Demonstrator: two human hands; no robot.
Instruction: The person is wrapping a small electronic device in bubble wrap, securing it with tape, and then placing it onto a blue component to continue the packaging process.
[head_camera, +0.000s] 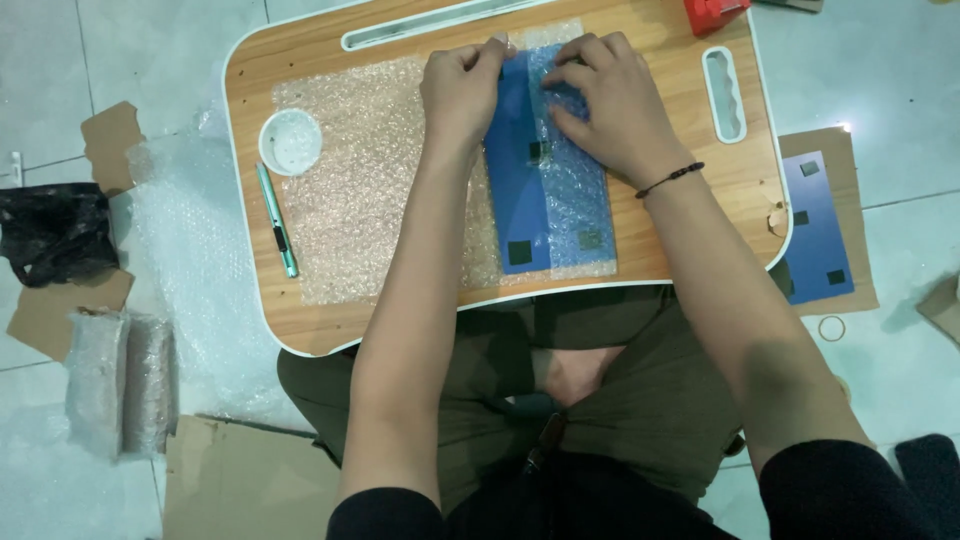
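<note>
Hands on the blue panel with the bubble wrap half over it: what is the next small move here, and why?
Probably fold the left side of the bubble wrap over the blue panel. The right hand already presses wrap onto the panel's right half, while the left half is bare under the left hand, and most of the sheet lies flat to the left.

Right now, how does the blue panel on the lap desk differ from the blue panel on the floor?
The blue panel on the desk is half covered by bubble wrap and held by both hands, left hand and right hand. The blue panel on the floor lies bare on cardboard, untouched. Both carry dark squares.
</note>
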